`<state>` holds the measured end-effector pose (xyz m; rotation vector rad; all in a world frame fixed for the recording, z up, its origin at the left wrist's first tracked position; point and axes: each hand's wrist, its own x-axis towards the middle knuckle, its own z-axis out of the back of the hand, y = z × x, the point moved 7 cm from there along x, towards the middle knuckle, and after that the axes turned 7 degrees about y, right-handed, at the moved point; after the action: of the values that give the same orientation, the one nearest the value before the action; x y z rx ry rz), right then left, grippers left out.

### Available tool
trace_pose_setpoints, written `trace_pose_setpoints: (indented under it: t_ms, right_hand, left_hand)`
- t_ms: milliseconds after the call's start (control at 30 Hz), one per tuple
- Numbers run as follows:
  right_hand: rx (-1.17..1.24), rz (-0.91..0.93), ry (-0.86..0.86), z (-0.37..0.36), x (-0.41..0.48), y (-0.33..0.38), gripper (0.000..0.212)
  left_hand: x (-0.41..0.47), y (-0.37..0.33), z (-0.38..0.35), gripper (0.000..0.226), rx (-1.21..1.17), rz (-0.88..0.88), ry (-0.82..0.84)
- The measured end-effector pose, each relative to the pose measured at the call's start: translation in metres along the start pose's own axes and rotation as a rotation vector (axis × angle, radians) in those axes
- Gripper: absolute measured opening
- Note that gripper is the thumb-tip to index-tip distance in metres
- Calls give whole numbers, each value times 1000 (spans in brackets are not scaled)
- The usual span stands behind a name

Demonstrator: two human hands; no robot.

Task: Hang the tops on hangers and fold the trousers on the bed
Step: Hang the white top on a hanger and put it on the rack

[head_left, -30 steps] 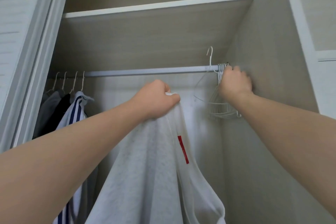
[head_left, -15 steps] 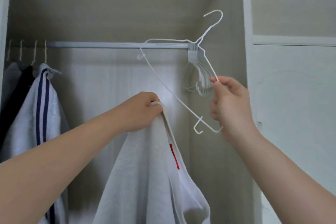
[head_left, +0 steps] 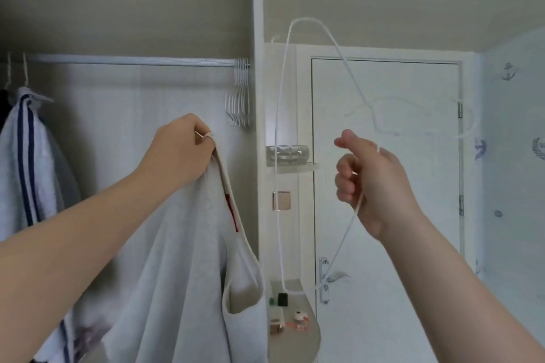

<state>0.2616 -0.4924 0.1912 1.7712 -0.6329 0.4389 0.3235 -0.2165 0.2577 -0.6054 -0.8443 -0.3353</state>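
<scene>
My left hand (head_left: 180, 150) grips the collar of a light grey top (head_left: 182, 268) with a red label, which hangs down in front of the open wardrobe. My right hand (head_left: 368, 177) holds a thin white wire hanger (head_left: 280, 156) out to the right of the wardrobe, in front of a white door. The hanger stands on end, its hook blurred near my hand. Several more white hangers (head_left: 239, 94) hang bunched at the right end of the wardrobe rail (head_left: 132, 61).
A white top with navy stripes (head_left: 26, 162) and darker clothes hang at the rail's left end. Right of the wardrobe are a small shelf with a glass dish (head_left: 287, 153), a lower rounded shelf with small items (head_left: 295, 321), and the white door (head_left: 392, 215) with its handle.
My right hand has carried the hanger off the rail and out to the right, clear of the wardrobe. My view has swung right. My left hand keeps holding the grey top.
</scene>
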Motion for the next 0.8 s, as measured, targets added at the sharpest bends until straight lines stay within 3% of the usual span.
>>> trace_pose_setpoints:
  t_ms: [133,367,533,600,700,800]
  right_hand:
    - [-51,-53,69,70,-49,2,31]
    - [-259,-89,60,183,-178,20,51]
    - [-238,-190,45,251,-272,33,47]
    - [-204,-260,84,265,-312,31,49]
    - [-221,-369,72,286,-367,22,73]
    - [-353,-455,57,301,-412,13,73]
  left_hand:
    - [-49,-35,-21,20,-97,158,7]
    - [-147,-105,-100,21,-334,364,235]
    - [-219,-139,-176,22,-348,462,588]
    - [-254,-149,-205,22,-324,453,723]
    - [-304,-165,-233,37,-265,364,807]
    - [-351,-182,-249,36,-279,305,864]
